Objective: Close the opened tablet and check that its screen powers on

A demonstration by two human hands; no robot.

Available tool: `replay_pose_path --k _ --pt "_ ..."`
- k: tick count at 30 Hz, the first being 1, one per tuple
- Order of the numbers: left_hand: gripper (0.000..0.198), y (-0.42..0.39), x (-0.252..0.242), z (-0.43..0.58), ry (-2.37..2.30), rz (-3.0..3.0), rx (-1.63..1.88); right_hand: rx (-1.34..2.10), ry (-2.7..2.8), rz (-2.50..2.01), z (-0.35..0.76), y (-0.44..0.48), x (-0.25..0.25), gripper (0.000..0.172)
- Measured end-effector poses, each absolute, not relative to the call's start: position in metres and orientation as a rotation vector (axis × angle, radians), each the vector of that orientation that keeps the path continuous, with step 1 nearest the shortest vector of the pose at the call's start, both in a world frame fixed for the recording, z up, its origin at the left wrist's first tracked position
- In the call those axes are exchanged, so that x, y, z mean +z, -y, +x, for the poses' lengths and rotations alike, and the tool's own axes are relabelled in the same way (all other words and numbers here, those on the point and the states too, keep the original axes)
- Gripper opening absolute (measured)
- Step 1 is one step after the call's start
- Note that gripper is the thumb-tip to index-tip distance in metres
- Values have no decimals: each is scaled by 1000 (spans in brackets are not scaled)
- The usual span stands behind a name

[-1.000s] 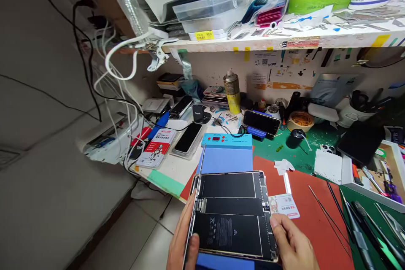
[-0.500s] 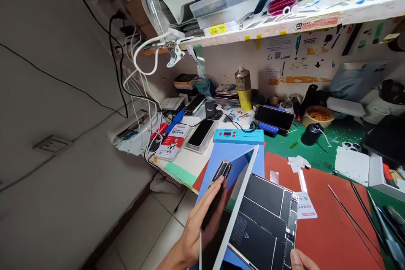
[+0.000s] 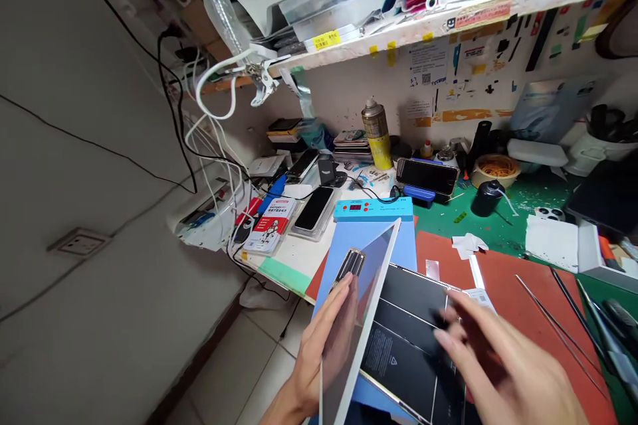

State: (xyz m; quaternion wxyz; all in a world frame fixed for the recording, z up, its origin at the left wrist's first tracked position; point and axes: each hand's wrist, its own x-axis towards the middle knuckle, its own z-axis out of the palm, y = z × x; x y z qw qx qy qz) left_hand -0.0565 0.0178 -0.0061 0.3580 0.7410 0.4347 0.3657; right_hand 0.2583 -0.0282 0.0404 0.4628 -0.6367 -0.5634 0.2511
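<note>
— Since half a second ago, what's moved?

— Mostly the right hand [image 3: 503, 362]: it was just a fingertip at the tablet's bottom edge, and now it hovers blurred over the open tablet body [image 3: 413, 345], fingers spread, gripping nothing. That body lies on the blue mat [image 3: 349, 246] at the front of the surface.

— And the left hand [image 3: 323, 352]?

— It props up the lifted screen panel [image 3: 371, 305], palm flat against the glass, fingers stretched along the back toward the cable strip [image 3: 349, 264]. The screen stands tilted, hinged along the body's left edge.

— How would you handle it well?

— I'd judge: keep the screen steady at that angle so its cable isn't strained, and touch only the frame, not the black battery cells [image 3: 393, 362].
</note>
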Motion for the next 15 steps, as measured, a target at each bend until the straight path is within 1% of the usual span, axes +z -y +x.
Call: replay_pose_path --k 1,3,4,5,6,9,12,15 --pt "66 -19 -6 -55 -1098 1934 952 736 1459 -1491 263 6 53 47" --pt "66 -21 -5 -52 -1054 1975 967 862 1517 -1380 267 -38 74 63" --pt "66 -21 -6 -51 -1034 1994 976 951 1567 -1306 267 -58 82 67" --pt "66 -21 -7 -49 -1016 2012 986 1034 1605 -1253 266 -76 89 67" --pt "67 -22 -8 -48 -1002 2029 996 1114 1632 -1213 264 -91 94 64" --pt "69 -22 -11 -44 -974 2076 1027 1263 1655 -1163 265 -120 100 47" --pt "73 -23 -12 -40 -948 2139 1041 1249 1753 -1078 279 -135 96 36" --pt "82 -20 -13 -38 -1007 2242 1010 1163 1935 -955 296 -145 88 33"
